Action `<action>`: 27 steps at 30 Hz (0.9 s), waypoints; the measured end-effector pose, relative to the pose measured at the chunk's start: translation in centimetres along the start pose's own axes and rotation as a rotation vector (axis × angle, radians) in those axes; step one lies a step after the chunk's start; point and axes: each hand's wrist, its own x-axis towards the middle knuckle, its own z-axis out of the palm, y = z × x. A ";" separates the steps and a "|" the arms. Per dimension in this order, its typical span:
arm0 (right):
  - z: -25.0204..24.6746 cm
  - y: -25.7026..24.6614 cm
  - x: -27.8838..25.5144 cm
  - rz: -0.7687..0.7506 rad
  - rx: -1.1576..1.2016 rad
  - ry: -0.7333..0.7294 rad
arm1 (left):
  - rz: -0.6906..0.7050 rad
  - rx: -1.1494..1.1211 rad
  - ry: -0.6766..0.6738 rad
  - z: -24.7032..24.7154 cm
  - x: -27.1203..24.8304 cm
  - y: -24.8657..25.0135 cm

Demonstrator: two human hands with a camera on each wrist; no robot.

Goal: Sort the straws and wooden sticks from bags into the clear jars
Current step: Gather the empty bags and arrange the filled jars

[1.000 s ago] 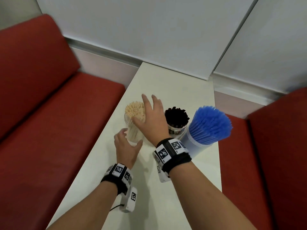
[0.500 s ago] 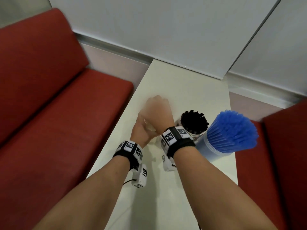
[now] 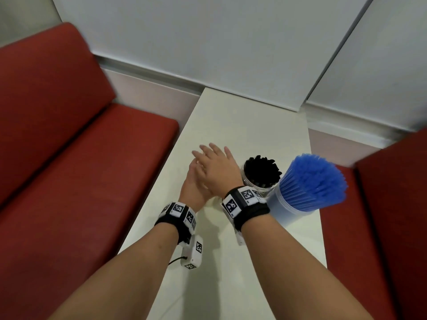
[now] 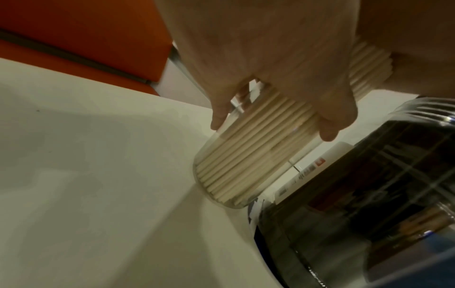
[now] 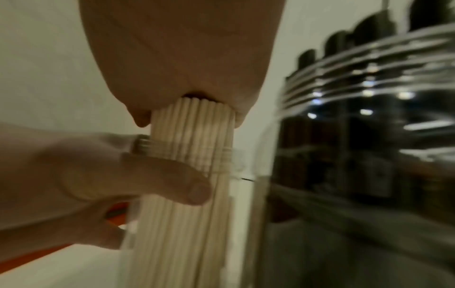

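While the clear jar of pale wooden sticks (image 4: pixel 248 154) stands on the white worktop (image 3: pixel 249 125), your left hand (image 3: pixel 193 188) has its grip curled round the jar's side, and your right hand (image 3: pixel 217 169) lies flat on the stick tops, fingers straight, hiding the jar from the head view. Just beside it stands the clear jar of black straws (image 3: pixel 262 174), then the tub of blue straws (image 3: pixel 312 183). Red benches (image 3: pixel 69 181) flank the worktop.

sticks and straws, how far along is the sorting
Looks nearly done: black straws and blue straws stand in their jars. In hand: left hand holds the clear jar of wooden sticks, right hand flat on their tops. No bags visible.
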 end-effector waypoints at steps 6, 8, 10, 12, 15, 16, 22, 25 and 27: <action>0.1 -0.4 -0.1 0.121 -0.038 -0.020 | 0.179 0.018 -0.066 0.5 0.2 1.4; -0.4 -0.6 -0.2 0.201 -0.057 -0.032 | 0.104 -0.130 -0.024 -0.1 -0.4 2.4; -0.9 -0.9 -0.9 0.248 -0.056 -0.010 | 0.138 0.240 0.024 -0.5 -1.0 1.6; -0.9 -1.5 -2.3 0.235 0.016 -0.001 | -0.046 0.079 0.059 0.4 -0.6 1.0; -1.0 -1.3 -5.4 0.128 0.192 0.095 | -0.061 -0.076 0.046 0.1 -0.8 2.1; -1.1 -1.0 -6.8 0.093 0.269 0.197 | -0.071 -0.089 -0.001 -0.1 -0.8 2.0; 2.5 2.5 -17.9 0.690 0.859 0.551 | -0.156 -0.071 -0.097 -1.8 -1.9 0.6; 3.8 7.1 -20.3 1.150 0.987 0.523 | -0.100 -0.067 -0.086 -2.2 -2.2 0.1; 3.8 10.0 -20.5 1.166 1.049 0.464 | -0.096 -0.082 -0.084 -2.2 -2.0 -0.1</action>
